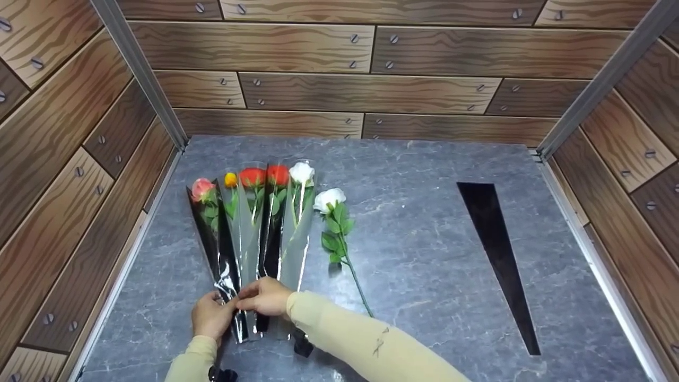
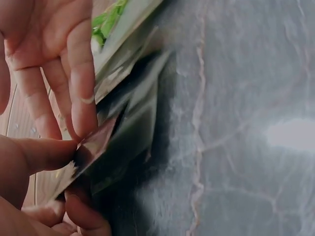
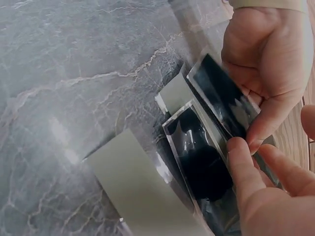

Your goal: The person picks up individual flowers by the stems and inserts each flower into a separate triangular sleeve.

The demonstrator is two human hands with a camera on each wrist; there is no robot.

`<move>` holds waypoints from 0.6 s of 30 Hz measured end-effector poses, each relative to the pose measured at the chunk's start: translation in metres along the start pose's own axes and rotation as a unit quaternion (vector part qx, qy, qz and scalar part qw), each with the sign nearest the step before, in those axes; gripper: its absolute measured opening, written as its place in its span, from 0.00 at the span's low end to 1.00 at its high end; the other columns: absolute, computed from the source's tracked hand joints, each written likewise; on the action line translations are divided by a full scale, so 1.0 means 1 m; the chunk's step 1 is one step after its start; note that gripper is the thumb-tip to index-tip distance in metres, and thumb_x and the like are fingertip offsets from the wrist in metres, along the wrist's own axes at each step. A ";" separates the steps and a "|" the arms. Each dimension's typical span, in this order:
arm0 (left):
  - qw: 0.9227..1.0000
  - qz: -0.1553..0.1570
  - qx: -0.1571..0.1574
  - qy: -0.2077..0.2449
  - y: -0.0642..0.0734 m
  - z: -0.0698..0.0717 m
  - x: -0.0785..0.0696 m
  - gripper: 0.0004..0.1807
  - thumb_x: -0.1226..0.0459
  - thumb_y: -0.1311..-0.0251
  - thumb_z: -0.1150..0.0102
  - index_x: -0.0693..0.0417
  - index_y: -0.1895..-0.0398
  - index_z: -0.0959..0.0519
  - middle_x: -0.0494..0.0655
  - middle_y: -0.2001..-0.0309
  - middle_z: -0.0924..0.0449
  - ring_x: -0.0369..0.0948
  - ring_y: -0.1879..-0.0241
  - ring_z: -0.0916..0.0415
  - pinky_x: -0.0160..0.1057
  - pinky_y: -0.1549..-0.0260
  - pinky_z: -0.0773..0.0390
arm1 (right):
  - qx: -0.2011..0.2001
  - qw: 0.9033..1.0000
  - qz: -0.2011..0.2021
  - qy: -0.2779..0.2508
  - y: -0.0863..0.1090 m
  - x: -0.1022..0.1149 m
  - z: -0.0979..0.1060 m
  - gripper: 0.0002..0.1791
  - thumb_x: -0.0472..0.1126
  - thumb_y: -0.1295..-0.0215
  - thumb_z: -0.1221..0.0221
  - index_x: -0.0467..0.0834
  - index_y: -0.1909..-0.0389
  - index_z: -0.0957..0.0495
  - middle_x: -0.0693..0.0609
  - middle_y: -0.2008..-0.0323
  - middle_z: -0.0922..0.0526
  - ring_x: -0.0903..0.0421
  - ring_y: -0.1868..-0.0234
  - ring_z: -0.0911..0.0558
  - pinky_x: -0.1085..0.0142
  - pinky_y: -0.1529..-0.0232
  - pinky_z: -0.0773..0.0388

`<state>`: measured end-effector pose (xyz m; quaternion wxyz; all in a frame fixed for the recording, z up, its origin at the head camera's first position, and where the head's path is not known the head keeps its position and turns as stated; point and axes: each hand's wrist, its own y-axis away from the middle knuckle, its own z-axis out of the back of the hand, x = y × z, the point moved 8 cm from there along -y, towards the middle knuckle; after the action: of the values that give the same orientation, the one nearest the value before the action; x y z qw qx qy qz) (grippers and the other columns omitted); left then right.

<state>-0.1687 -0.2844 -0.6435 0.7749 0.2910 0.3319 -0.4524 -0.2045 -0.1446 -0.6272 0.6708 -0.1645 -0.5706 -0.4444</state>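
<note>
Both hands are at the lower part of the leftmost black-and-clear flower sleeve (image 1: 228, 276), which holds a pink rose (image 1: 202, 189). My left hand (image 1: 209, 317) grips the sleeve from its left side, thumb on top. From the other side, my right hand (image 1: 267, 297) pinches the sleeve's edge, fingertips meeting the left thumb. In the right wrist view, the left hand (image 3: 268, 69) and right hand (image 3: 268, 196) meet over the black film (image 3: 219, 88). The right forearm covers the lower ends of neighbouring sleeves. What lies between the fingertips is partly hidden.
Beside it lie more wrapped flowers: a yellow one (image 1: 230, 179), red ones (image 1: 252, 176) and a white rose (image 1: 302, 173). An unwrapped white rose (image 1: 330, 200) lies right of them. A flat black sleeve (image 1: 496, 244) lies farther right. Wood-patterned walls (image 1: 318, 48) enclose the grey marbled table (image 1: 414, 239).
</note>
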 end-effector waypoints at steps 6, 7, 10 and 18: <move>0.996 -0.051 -0.033 -0.061 0.002 0.002 -0.008 0.33 0.56 0.50 0.30 0.76 0.50 0.28 0.69 0.60 0.23 0.61 0.57 0.26 0.56 0.57 0.30 | 0.008 0.999 0.026 0.038 0.014 0.006 0.018 0.14 0.40 0.40 0.36 0.40 0.54 0.17 0.54 0.59 0.15 0.63 0.59 0.19 0.70 0.53 0.26; 0.995 -0.057 -0.039 -0.069 0.002 0.002 -0.009 0.34 0.56 0.50 0.30 0.75 0.49 0.28 0.70 0.59 0.24 0.61 0.56 0.28 0.57 0.57 0.30 | 0.013 0.998 0.034 0.049 0.018 0.008 0.024 0.15 0.40 0.40 0.36 0.40 0.53 0.18 0.54 0.58 0.15 0.63 0.58 0.19 0.70 0.52 0.26; 0.993 -0.071 -0.059 -0.074 0.003 0.002 -0.012 0.36 0.56 0.48 0.31 0.78 0.47 0.30 0.74 0.55 0.28 0.63 0.51 0.33 0.58 0.51 0.33 | 0.015 0.997 0.048 0.059 0.031 0.008 0.046 0.17 0.42 0.38 0.38 0.40 0.49 0.20 0.53 0.55 0.16 0.62 0.55 0.20 0.69 0.50 0.26; 0.987 -0.088 -0.132 -0.030 0.009 0.013 -0.020 0.33 0.60 0.46 0.35 0.75 0.43 0.32 0.71 0.52 0.34 0.63 0.50 0.38 0.57 0.51 0.36 | -0.068 0.996 0.050 -0.042 0.076 -0.031 0.159 0.17 0.38 0.36 0.40 0.36 0.48 0.23 0.40 0.52 0.20 0.50 0.57 0.20 0.53 0.51 0.23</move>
<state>-0.1643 -0.2806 -0.6188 0.7735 0.1418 0.3896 -0.4794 -0.2417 0.0253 -0.5867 0.6552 -0.2566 -0.5574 -0.4407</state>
